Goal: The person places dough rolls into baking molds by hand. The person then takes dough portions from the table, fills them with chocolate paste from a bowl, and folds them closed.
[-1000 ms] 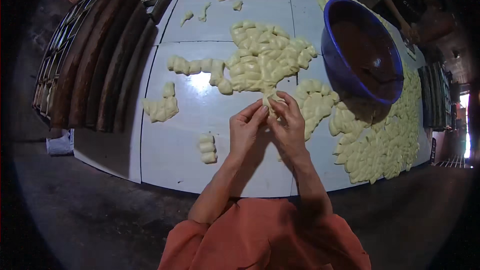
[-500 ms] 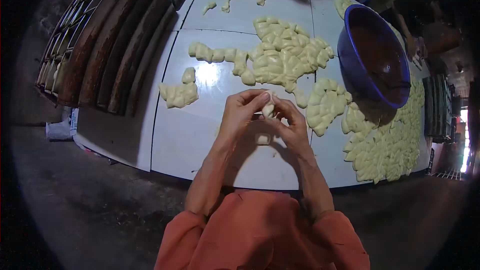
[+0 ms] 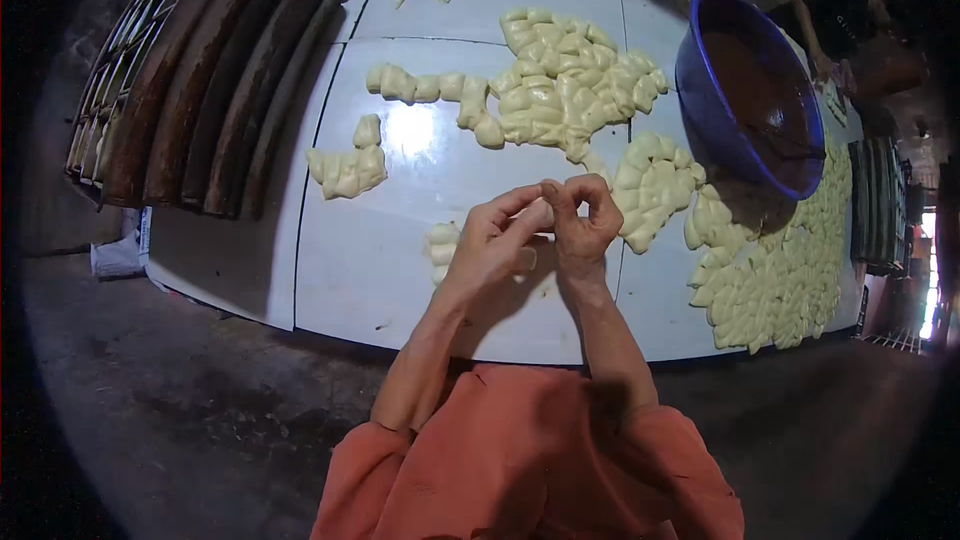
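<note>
My left hand (image 3: 497, 238) and my right hand (image 3: 583, 225) meet over the white table, fingers closed in a pinch. Between them is a small piece of pale dough, mostly covered by the fingers. Just under the hands a separate dough piece (image 3: 525, 259) lies on the table. Left of my left wrist, a few more dough pieces (image 3: 440, 245) show, partly hidden by the hand. Beyond the fingertips spreads a large cluster of dough pieces (image 3: 570, 90), pressed side by side. Another cluster (image 3: 650, 190) sits right of my right hand.
A blue basin (image 3: 690, 70) with brown paste stands at the right, a dark utensil in it. Dough pieces (image 3: 770, 290) cover the table's right end. Stacked dark trays (image 3: 215, 80) overhang the left side. At the far right is another person's arm (image 3: 808, 30).
My hands have closed further around the dough, which showed plainly between the fingers before. My right hand has turned into a tighter pinch. The left-hand dough pieces have come more into sight.
</note>
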`<state>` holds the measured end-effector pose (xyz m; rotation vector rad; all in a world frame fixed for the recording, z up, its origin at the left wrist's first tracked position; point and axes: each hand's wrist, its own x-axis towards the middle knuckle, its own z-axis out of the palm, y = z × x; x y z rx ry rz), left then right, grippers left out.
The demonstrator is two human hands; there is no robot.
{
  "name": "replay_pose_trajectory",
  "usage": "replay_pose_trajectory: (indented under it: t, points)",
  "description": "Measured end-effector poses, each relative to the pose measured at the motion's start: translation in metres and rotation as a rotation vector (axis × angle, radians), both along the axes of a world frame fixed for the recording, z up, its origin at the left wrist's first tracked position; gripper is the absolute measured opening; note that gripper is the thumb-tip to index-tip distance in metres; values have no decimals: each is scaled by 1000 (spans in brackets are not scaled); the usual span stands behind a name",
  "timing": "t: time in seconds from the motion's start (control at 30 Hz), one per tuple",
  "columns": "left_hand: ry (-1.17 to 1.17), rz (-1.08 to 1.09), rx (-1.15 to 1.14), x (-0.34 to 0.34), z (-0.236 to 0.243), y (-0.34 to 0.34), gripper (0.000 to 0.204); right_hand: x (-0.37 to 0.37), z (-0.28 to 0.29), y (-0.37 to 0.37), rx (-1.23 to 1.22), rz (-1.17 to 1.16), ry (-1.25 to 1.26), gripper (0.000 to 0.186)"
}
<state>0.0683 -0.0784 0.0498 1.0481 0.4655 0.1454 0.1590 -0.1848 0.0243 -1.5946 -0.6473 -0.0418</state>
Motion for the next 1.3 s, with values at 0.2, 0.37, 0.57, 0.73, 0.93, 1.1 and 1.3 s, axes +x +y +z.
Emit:
replay_pose_trajectory:
  t: [0.2,0.37,0.57,0.73,0.93,1.1,1.3]
  points:
    - [60,46,178,-2,-6,5,23,-5,17,-10,-161,133,-43,21]
    - [252,36,342,-13,-3,5,38,-24,20,-33,-266,313,51,25]
    - [466,277,1042,-52,5,63,51,-11,3,-22,-636,295,-108,18]
    - [522,475,1409,-60,-25,141,50,2,25,77,-548,320,65,26]
    - [605,439,1457,-58,-47,161,61,-12,-34,222,-548,233,-353,36]
    - [591,449,1424,-69,-54,169,61,-18,-25,240,-450,378,240,29]
    - [536,475,1480,-59,-27,154,60,23,31,161,-1,374,662,40]
